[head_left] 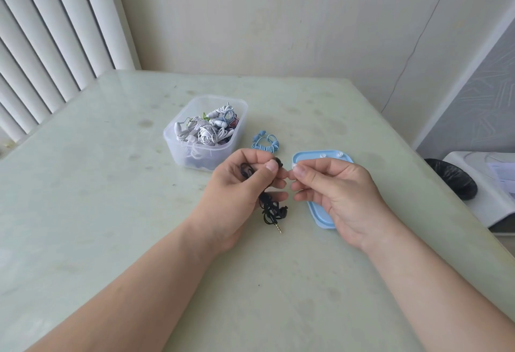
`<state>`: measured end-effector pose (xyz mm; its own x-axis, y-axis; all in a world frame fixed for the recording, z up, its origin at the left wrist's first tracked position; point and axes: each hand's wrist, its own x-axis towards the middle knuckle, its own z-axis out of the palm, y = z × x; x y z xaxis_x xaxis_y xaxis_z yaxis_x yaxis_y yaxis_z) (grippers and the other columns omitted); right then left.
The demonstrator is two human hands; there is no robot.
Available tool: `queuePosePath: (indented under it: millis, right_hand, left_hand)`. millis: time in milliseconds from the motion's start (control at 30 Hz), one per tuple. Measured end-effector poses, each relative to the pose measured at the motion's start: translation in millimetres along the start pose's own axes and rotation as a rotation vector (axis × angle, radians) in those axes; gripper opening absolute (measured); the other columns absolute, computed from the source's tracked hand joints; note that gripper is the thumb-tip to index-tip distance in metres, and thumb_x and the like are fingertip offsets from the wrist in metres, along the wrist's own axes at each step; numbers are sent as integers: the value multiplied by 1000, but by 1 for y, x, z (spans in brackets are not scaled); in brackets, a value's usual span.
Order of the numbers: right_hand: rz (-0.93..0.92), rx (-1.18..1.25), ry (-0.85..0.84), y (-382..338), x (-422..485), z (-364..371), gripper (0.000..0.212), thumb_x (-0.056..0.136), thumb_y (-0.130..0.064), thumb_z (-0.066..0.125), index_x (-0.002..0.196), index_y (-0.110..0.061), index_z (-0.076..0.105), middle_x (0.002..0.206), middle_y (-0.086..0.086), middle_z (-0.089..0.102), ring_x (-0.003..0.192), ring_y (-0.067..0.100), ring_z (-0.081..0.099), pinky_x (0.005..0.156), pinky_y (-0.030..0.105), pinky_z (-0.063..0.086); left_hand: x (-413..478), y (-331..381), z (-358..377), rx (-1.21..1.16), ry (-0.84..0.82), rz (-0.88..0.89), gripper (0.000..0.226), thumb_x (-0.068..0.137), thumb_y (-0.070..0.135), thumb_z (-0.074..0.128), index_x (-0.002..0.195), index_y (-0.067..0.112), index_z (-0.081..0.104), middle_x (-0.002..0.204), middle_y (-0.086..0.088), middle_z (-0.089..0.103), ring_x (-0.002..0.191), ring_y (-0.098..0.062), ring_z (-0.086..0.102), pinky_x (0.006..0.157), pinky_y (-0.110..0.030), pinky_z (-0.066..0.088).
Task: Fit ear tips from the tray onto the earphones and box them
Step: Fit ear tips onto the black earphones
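Earphones (271, 208) in left hand (237, 187), probable ear tip (294, 167) pinched in right hand (340, 187)

- The left hand (245, 181) gripped the black earphones (271, 208), one bud pinched at its fingertips, cable and plug dangling.
- The right hand (334, 187) pinched a pale ear tip (294, 166) just beside that bud.
- The blue tray (320, 216) lay under the right hand.
- The clear box (195, 160) of earphones stood beyond, coiled blue earphones (266, 142) beside it.

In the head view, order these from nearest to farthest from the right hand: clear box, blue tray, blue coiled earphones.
1. Blue tray, partly under the right hand.
2. Blue coiled earphones, beyond it, to the left.
3. Clear box, farther left.
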<state>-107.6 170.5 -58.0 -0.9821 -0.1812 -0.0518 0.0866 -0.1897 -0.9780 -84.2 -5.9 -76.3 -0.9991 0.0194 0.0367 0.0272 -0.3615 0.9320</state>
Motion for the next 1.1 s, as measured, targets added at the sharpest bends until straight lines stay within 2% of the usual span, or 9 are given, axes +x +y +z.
queuePosePath:
  millis: [133, 267, 333, 533, 767, 900, 1033, 1100]
  right_hand:
    - [16, 16, -17, -2, 0, 0, 21, 71, -13, 79, 90, -3, 75, 84, 15, 75, 68, 21, 68, 63, 28, 57]
    - [30, 26, -36, -3, 0, 0, 20, 72, -13, 77, 89, -3, 73, 81, 13, 74, 65, 19, 67, 61, 28, 57]
    - [32, 18, -50, -4, -1, -1, 19, 72, -16, 77, 88, -6, 74, 82, 12, 75, 66, 19, 67, 62, 28, 57]
    - [17, -20, -83, -4, -1, 1, 19, 74, -22, 76, 89, -9, 74, 85, 10, 75, 68, 16, 67, 63, 26, 56]
    - [30, -35, -39, -1, 0, 2, 20, 77, -19, 77, 92, -6, 74, 84, 10, 75, 70, 18, 66, 64, 27, 57]
    - [23, -57, -50, 0, 1, 2, 13, 84, -14, 75, 93, -5, 74, 84, 10, 75, 70, 18, 66, 65, 27, 57]
    - [22, -34, -44, 0, 2, 1, 28, 74, -22, 77, 95, -4, 74, 83, 10, 74, 68, 18, 65, 64, 28, 57]
    - [23, -27, -53, 1, 3, -1, 28, 74, -22, 77, 96, -5, 73, 82, 10, 73, 68, 18, 64, 64, 28, 56]
  left_hand:
    - [2, -1, -3, -11, -9, -16, 14, 89, 15, 71, 102, 10, 68, 87, -3, 64, 79, -16, 62, 78, -39, 60]
    - [2, -3, -4, -6, -48, -7, 25, 88, 16, 71, 113, 12, 71, 94, -8, 69, 82, -18, 65, 79, -36, 58]
    - [2, -5, -3, 12, -52, 5, 25, 92, 15, 69, 116, 11, 72, 97, -10, 72, 85, -19, 67, 79, -34, 58]
    - [2, -8, -1, 54, -10, 54, 13, 97, 9, 66, 108, 7, 71, 96, -17, 74, 83, -26, 69, 78, -33, 59]
    - [2, -5, -1, 16, -28, 31, 19, 101, 8, 60, 116, 10, 73, 87, -5, 68, 81, -20, 65, 73, -31, 57]
    - [1, -5, -1, 38, -36, 37, 18, 101, 10, 60, 115, 8, 72, 87, -7, 70, 82, -19, 66, 73, -31, 57]
    - [0, -6, 1, 71, -10, 55, 19, 96, 12, 67, 112, 4, 73, 91, -15, 75, 78, -21, 71, 76, -29, 59]
    - [0, -7, 2, 82, 5, 67, 14, 96, 9, 68, 108, 5, 75, 92, -17, 77, 78, -22, 73, 76, -29, 60]
